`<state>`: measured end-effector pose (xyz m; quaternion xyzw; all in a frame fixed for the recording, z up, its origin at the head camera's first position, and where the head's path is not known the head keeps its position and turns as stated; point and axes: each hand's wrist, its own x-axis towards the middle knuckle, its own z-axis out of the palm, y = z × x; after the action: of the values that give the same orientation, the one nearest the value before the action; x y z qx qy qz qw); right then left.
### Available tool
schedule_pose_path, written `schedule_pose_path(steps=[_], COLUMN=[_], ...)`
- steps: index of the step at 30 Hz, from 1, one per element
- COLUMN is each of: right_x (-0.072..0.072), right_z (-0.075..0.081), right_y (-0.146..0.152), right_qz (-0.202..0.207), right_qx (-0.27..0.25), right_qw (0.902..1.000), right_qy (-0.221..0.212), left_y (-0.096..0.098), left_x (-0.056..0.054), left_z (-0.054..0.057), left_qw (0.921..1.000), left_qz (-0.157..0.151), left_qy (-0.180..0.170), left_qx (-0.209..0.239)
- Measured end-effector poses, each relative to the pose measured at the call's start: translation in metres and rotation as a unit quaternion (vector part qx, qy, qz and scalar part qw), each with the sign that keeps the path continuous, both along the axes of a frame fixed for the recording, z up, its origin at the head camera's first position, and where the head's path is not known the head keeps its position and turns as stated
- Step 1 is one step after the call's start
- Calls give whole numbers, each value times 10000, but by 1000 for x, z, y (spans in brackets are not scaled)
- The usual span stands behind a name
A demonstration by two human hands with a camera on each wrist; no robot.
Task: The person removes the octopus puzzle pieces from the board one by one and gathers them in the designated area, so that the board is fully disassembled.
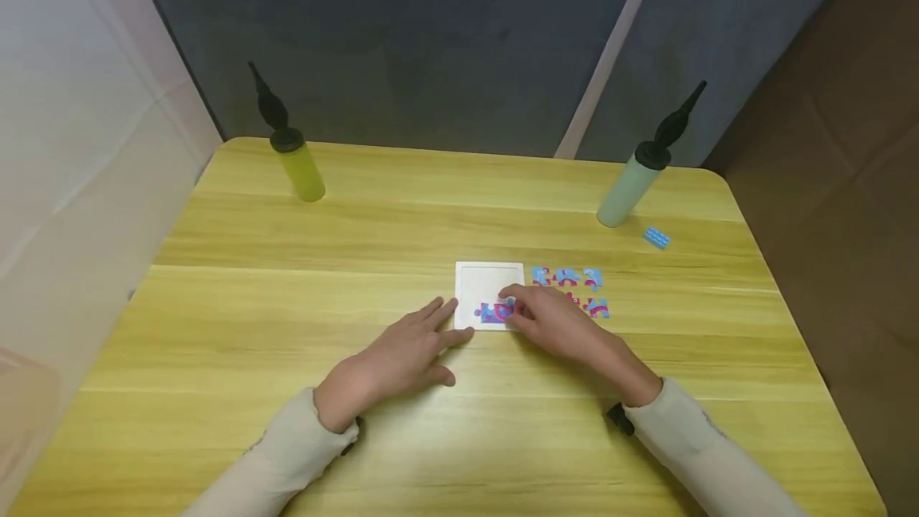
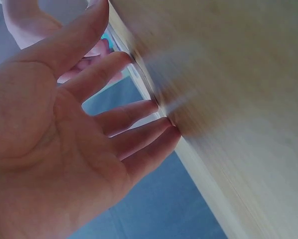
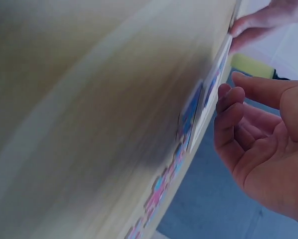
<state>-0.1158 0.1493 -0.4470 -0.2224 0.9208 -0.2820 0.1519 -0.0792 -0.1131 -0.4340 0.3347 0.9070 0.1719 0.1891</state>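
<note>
A white square puzzle tray (image 1: pixel 491 282) lies on the wooden table, with blue, pink and purple jigsaw pieces (image 1: pixel 494 313) along its near edge. My left hand (image 1: pixel 402 353) spreads its straight fingers flat, fingertips at the tray's left side and near corner. Over the tray's lower right corner is my right hand (image 1: pixel 556 321), fingers loosely bent, thumb and index finger apart close over the pieces. In the right wrist view nothing shows between those fingers (image 3: pixel 231 99), and a dark blue piece (image 3: pixel 191 109) overlaps the tray's edge below them.
More loose jigsaw pieces (image 1: pixel 567 277) lie in two rows right of the tray, the lower row partly behind my right hand. A yellow hand pump (image 1: pixel 305 174) stands far left, a pale green pump (image 1: pixel 627 194) far right. Beside the latter lies a small blue toy brick (image 1: pixel 656 238).
</note>
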Motion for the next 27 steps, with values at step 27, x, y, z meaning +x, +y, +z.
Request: schedule_pose_path(steps=[27], right_x=[1], right_z=[-7], right_y=[-10], right_qz=[-137], right_qx=[-117], right_qw=[9986], right_qy=[500], left_y=[0], left_x=[1], left_z=[0], left_qw=[10000], left_qz=[1], left_qy=[20], left_qx=[0])
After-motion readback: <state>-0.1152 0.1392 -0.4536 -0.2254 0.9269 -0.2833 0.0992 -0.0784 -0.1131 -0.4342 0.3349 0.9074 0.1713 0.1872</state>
